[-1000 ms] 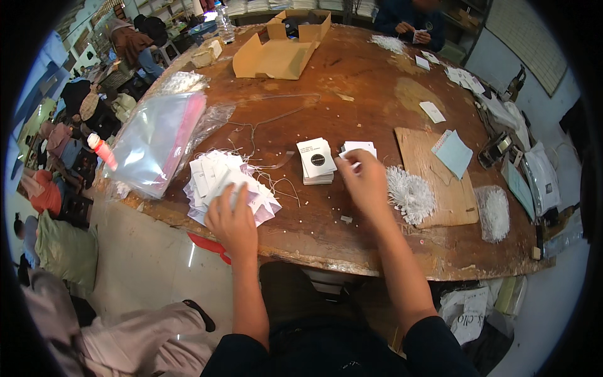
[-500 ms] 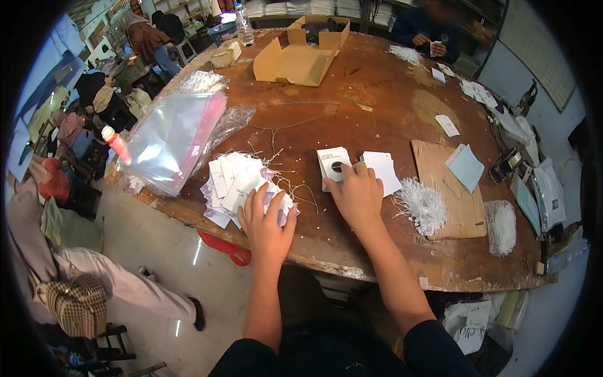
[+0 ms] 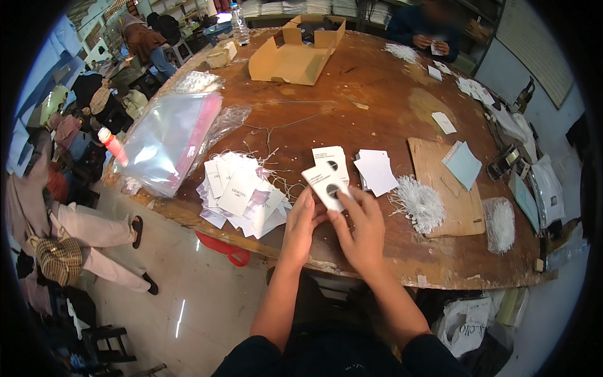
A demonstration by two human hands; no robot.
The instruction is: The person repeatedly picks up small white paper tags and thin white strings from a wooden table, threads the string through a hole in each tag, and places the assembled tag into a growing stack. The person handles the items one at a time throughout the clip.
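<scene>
Both hands meet at the near edge of the table (image 3: 377, 264). The left hand (image 3: 298, 227) has its fingers pressed together and its fingertips against the lower edge of a white tag (image 3: 325, 183) with one dark round mark; the right hand (image 3: 359, 227) pinches the same tag from the right, thumb under and fingers on its face, so the tag sits tilted just above the wood between the two hands. Just left of the hands lies a loose heap of white tags (image 3: 242, 191), too many and too overlapped to count, with thin strings trailing from it. Just beyond the held tag lies one more tag (image 3: 331, 158) with a dark mark, and right of that a small stack of blank cards (image 3: 375, 171). Two tufts of white string show on the right: one (image 3: 419, 202) at the near corner of a board (image 3: 443, 188), the other (image 3: 500, 221) past the board's right edge. One pale blue card (image 3: 463, 164) rests on the board. Left of the heap lies one clear plastic bag (image 3: 164, 139). Farther off sits one open cardboard box (image 3: 296, 53), and behind it one water bottle (image 3: 238, 22). At the far edge, another person's hands (image 3: 430, 44) work over more scattered cards.
</scene>
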